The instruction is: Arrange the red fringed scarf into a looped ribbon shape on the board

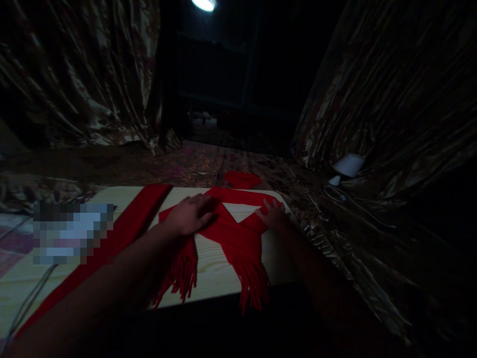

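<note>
A red scarf (244, 238) with fringed ends lies folded in a crossed loop on a pale wooden board (212, 258). One fringed end hangs over the board's near edge. My left hand (189, 214) rests flat on the scarf's left part, fingers stretched toward the right. On the scarf's right corner lies my right hand (274, 214), its fingers spread. A long red strip of cloth (126, 228) runs diagonally across the board's left side, partly behind my left forearm. Whether it joins the scarf cannot be seen.
Another red cloth (243, 179) lies just past the board's far edge. A blurred-out flat object (74, 233) with a cable sits at the left. A small white lamp (348, 165) with a cord stands on the patterned carpet at right. Dark curtains (122, 74) hang behind.
</note>
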Available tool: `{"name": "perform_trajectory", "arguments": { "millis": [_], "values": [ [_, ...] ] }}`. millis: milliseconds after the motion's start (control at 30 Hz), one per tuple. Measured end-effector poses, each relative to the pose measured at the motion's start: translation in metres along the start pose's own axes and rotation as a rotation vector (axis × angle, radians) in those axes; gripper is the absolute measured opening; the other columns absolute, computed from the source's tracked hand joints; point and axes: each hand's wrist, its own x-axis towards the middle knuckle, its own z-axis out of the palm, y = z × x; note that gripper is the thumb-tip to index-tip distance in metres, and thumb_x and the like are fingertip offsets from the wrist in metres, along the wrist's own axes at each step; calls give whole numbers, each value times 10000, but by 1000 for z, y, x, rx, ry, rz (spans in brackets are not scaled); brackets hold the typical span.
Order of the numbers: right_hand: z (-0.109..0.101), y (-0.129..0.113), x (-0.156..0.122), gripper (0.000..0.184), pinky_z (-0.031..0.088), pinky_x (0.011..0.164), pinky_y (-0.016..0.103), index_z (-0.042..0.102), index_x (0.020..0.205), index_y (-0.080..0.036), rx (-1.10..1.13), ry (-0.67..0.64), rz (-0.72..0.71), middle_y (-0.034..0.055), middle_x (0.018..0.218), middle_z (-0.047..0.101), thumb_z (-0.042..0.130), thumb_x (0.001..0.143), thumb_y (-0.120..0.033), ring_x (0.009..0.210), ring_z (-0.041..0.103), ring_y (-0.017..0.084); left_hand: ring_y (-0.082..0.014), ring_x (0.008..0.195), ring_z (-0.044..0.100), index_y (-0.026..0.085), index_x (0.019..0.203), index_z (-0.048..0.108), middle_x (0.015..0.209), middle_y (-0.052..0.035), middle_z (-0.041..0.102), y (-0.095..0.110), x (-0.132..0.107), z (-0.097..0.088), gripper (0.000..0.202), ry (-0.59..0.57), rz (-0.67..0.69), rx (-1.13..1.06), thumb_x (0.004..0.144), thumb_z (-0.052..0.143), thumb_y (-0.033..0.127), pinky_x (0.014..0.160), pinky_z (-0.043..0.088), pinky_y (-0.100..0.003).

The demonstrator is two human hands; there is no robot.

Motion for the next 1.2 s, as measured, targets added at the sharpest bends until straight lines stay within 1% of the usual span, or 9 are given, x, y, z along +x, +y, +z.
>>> {"name": "perform_trajectory", "arguments": {
  "millis": [67, 167, 367, 600, 767, 867, 1033, 1133, 1200],
  "values": [
    [5, -4, -1, 870, 170, 1151, 665, 204, 1624, -319, 45, -19, 4, 129, 1686, 173, 310, 898, -787, 1522, 155, 438, -298, 1524, 261, 206, 1593, 317, 1641, -111, 321, 8, 19, 3, 795, -77, 34, 1, 933, 366, 645, 1225, 182, -502],
    [11, -11, -4, 869, 162, 1145, 680, 199, 1621, -350, 55, -46, -3, 110, 1693, 154, 294, 889, -808, 1518, 148, 460, -316, 1554, 150, 257, 1616, 234, 1680, -92, 197, 12, 36, 19, 840, -145, -6, 17, 919, 324, 717, 1215, 86, -592],
    [18, -12, 4, 820, 122, 1151, 685, 103, 1631, -344, -10, -68, -59, 99, 1707, 65, 186, 935, -768, 1537, 87, 426, -348, 1552, 136, 194, 1608, 260, 1675, -153, 163, 2, 37, 52, 889, -184, -153, 47, 918, 239, 753, 1186, 85, -637],
    [19, -19, 31, 808, 99, 1180, 641, 100, 1627, -363, -9, -76, -104, 61, 1711, 40, 180, 937, -776, 1552, 61, 372, -344, 1558, 106, 190, 1618, 217, 1686, -132, 119, -9, 40, 51, 902, -192, -202, 65, 913, 234, 753, 1186, 113, -637],
    [18, -24, 30, 764, 112, 1186, 621, 167, 1620, -375, 43, -18, -121, 41, 1709, 86, 228, 953, -743, 1549, 88, 374, -348, 1556, 114, 177, 1618, 216, 1683, -142, 135, -11, 41, 51, 909, -179, -211, 68, 915, 227, 754, 1193, 108, -631],
    [21, -23, 24, 730, 125, 1186, 605, 256, 1609, -340, 78, 85, -128, 67, 1691, 184, 281, 970, -693, 1537, 155, 372, -342, 1557, 114, 181, 1614, 237, 1682, -138, 148, -11, 39, 52, 901, -151, -213, 74, 920, 211, 755, 1195, 115, -627],
    [30, -18, 18, 610, 176, 1171, 587, 527, 1464, -196, 158, 448, -106, 149, 1588, 405, 383, 986, -548, 1466, 312, 344, -335, 1545, 181, 153, 1587, 320, 1660, -165, 224, -10, 36, 52, 867, -93, -188, 67, 935, 265, 722, 1199, 157, -606],
    [36, -14, 15, 509, 272, 1140, 513, 635, 1310, -142, 225, 621, -115, 184, 1470, 533, 460, 967, -475, 1371, 426, 325, -324, 1512, 287, 153, 1539, 421, 1616, -167, 348, -10, 34, 52, 809, 8, -149, -20, 934, 358, 686, 1220, 160, -568],
    [39, -12, 10, 463, 335, 1092, 465, 651, 1252, -131, 256, 688, -136, 194, 1417, 568, 494, 955, -448, 1323, 461, 322, -286, 1465, 386, 168, 1472, 518, 1557, -135, 462, -10, 31, 47, 690, 118, -153, -174, 956, 388, 607, 1237, 180, -506]
  ]
}}
